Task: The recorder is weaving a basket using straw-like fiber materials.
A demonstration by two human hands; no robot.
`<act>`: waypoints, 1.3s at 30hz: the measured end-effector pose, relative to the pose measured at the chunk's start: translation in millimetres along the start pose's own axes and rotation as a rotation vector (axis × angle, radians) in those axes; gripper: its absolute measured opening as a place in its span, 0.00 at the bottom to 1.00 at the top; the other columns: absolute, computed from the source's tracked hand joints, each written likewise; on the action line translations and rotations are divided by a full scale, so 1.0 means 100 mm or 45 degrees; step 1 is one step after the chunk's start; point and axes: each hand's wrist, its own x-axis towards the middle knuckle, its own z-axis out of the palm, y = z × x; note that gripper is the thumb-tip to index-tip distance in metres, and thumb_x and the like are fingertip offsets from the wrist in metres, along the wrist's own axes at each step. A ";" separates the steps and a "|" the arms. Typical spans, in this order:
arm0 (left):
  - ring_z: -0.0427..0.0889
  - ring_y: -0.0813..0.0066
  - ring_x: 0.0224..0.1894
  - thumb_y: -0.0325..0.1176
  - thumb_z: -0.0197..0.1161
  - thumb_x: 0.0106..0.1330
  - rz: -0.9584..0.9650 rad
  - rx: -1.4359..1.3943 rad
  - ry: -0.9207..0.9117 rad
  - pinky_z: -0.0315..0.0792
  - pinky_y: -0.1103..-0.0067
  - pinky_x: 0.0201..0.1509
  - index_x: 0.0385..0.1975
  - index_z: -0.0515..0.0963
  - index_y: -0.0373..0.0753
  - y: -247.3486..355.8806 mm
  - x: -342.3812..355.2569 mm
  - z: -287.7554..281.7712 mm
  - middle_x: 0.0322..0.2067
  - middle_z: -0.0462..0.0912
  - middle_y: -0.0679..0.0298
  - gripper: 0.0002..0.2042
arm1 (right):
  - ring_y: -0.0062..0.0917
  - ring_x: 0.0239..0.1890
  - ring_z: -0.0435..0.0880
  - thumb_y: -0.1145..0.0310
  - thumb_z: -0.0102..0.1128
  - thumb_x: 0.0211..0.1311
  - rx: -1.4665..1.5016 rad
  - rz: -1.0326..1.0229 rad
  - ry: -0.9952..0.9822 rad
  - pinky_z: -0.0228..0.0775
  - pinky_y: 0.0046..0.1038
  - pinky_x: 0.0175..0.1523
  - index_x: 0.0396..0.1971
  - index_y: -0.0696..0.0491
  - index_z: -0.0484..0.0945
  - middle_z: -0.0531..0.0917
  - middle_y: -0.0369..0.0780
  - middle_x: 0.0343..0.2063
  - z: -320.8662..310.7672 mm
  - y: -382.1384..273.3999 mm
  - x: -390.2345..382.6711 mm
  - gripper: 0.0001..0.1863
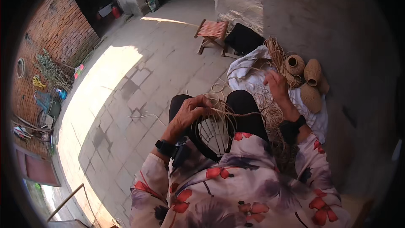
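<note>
My left hand (192, 112) is closed over my lap, its thumb and fingers pinching tan woven strands. Below it, between my knees, thin pale strands spread out as the loose ribs of a partly woven piece (214, 133). From the pinch, a thicker twisted cord (242, 114) runs to the right across my thigh. My right hand (277, 88) is raised past my right knee, above a white cloth (249, 71). Its fingers are curled together; whatever they hold is too small to make out. Nearest to it lies a tangled heap of tan strands (272, 116).
Several woven vases (313, 71) stand at the right on the cloth, beside a bundle of long strands (276, 52). Ahead are a folding stool (211, 29) and a black cloth-like item (244, 38). A brick wall (59, 21) with tools and a dry bush lines the paved yard's left side.
</note>
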 end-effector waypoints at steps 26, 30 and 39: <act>0.81 0.76 0.30 0.29 0.65 0.56 0.099 0.460 0.337 0.75 0.80 0.39 0.33 0.74 0.36 -0.11 0.12 0.19 0.28 0.81 0.64 0.08 | 0.38 0.26 0.83 0.74 0.65 0.54 -0.140 -0.258 -0.244 0.73 0.35 0.29 0.30 0.53 0.75 0.80 0.41 0.24 0.42 -1.00 -0.94 0.07; 0.84 0.69 0.30 0.27 0.64 0.55 0.198 0.635 0.457 0.76 0.78 0.38 0.32 0.73 0.37 -0.12 0.15 0.31 0.27 0.82 0.61 0.07 | 0.39 0.26 0.82 0.73 0.65 0.54 -0.055 -0.400 -0.119 0.72 0.36 0.30 0.28 0.53 0.72 0.79 0.41 0.23 0.58 -1.00 -0.65 0.08; 0.81 0.68 0.23 0.25 0.61 0.57 0.346 0.797 0.460 0.73 0.75 0.30 0.36 0.72 0.37 -0.07 0.13 0.26 0.22 0.80 0.60 0.09 | 0.35 0.26 0.83 0.75 0.64 0.55 0.045 -0.331 -0.417 0.71 0.33 0.30 0.31 0.57 0.77 0.81 0.44 0.25 0.73 -1.01 -0.55 0.06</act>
